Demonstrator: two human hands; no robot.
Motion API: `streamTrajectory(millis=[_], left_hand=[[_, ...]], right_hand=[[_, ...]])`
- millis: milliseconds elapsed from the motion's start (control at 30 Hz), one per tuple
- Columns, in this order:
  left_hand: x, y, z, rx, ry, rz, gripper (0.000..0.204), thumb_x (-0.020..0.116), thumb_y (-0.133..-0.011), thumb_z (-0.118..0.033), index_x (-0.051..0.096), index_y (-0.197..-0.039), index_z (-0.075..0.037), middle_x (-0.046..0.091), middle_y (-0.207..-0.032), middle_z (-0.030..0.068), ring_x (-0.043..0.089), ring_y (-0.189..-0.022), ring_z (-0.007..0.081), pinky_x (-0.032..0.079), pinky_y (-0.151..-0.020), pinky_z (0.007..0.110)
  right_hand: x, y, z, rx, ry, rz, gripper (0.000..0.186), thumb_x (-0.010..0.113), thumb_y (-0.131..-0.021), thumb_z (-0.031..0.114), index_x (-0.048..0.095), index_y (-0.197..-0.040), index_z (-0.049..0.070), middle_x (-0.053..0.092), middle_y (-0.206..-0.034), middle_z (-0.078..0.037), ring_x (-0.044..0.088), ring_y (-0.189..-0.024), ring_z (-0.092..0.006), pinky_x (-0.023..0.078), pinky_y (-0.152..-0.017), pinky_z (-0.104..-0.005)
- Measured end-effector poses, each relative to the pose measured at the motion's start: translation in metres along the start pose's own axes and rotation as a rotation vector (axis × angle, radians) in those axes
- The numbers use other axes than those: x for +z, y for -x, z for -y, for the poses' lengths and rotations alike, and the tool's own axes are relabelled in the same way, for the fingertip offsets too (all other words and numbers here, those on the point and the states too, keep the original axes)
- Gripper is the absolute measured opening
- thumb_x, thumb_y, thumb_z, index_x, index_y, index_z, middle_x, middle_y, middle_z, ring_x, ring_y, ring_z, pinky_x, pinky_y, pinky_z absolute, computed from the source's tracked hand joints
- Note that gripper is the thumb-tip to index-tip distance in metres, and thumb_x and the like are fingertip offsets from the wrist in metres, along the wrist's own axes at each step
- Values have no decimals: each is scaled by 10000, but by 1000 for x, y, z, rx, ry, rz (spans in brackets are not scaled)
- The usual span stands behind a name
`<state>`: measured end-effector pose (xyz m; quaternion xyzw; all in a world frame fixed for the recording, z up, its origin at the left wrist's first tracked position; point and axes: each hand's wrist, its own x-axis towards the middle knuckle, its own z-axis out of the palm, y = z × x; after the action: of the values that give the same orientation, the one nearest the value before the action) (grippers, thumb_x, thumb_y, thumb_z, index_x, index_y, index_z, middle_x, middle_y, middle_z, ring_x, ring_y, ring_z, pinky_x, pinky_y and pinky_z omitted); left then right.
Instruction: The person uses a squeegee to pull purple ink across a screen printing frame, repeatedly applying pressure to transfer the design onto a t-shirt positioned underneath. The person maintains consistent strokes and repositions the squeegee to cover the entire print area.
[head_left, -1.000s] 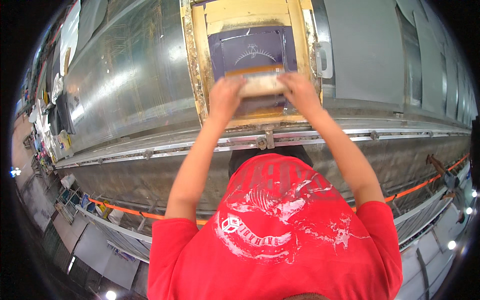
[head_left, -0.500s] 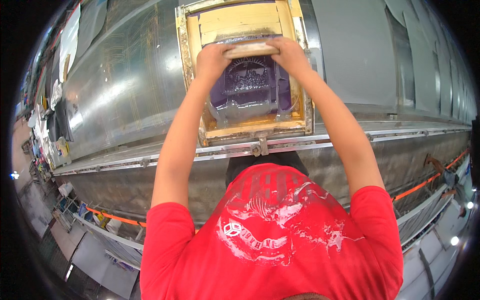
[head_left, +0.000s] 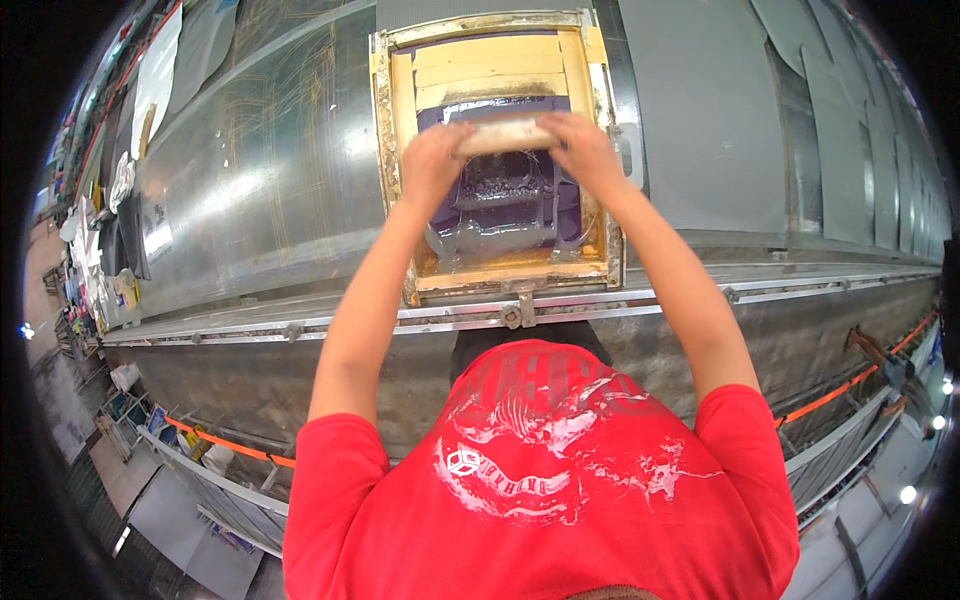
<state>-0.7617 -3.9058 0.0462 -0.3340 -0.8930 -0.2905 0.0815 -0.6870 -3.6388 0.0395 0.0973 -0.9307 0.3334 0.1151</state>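
A wooden-handled squeegee (head_left: 505, 134) lies crosswise over a printing screen, and both my hands grip it. My left hand (head_left: 436, 165) is closed round its left end; my right hand (head_left: 585, 150) is closed round its right end. The screen's worn frame (head_left: 386, 130) is edged inside with yellowish tape (head_left: 490, 72). Dark purple mesh shows within, and a band of wet, translucent greyish ink (head_left: 490, 238) is spread on the side nearest me. The squeegee's blade is hidden below the handle.
The screen rests on a long metal table (head_left: 270, 170), against a metal rail with a clamp (head_left: 517, 312) along the near edge. Grey sheets (head_left: 700, 130) lie to the right. Rags and clutter (head_left: 120, 190) stand at the far left. Orange strips (head_left: 230, 445) run behind me.
My two hands have drawn the squeegee toward me across the screen, still gripping it. The whole view has shifted slightly, so the frame sits lower in the picture.
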Motion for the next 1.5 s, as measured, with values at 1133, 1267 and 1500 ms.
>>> streamTrajectory(millis=[1133,1267,1500], left_hand=[[-56,205,-129,-41,-3,262,519,693,-720,6,708,-1216,-148,688,-1275,8,628,-1157,262,501,-916,412],[-22,111,-64,136,-129,89,460,661,-778,-2,722,-1203,-167,697,-1282,23,643,-1172,251,508,-918,407],[29,-97,10,70,-169,141,381,700,-750,-84,775,-1106,-197,756,-966,82,706,-906,296,544,-839,423]], right_hand=[[-32,198,112,-175,-83,229,491,716,-718,72,700,-1204,143,639,-1117,-35,594,-1049,-253,471,-919,-413],[-24,106,54,-184,159,30,417,730,-758,96,717,-1155,225,658,-1144,-19,586,-1099,-247,433,-943,-443],[-20,-55,-61,54,264,-25,398,753,-768,153,745,-1164,188,717,-1109,-39,601,-1090,-261,471,-949,-413]])
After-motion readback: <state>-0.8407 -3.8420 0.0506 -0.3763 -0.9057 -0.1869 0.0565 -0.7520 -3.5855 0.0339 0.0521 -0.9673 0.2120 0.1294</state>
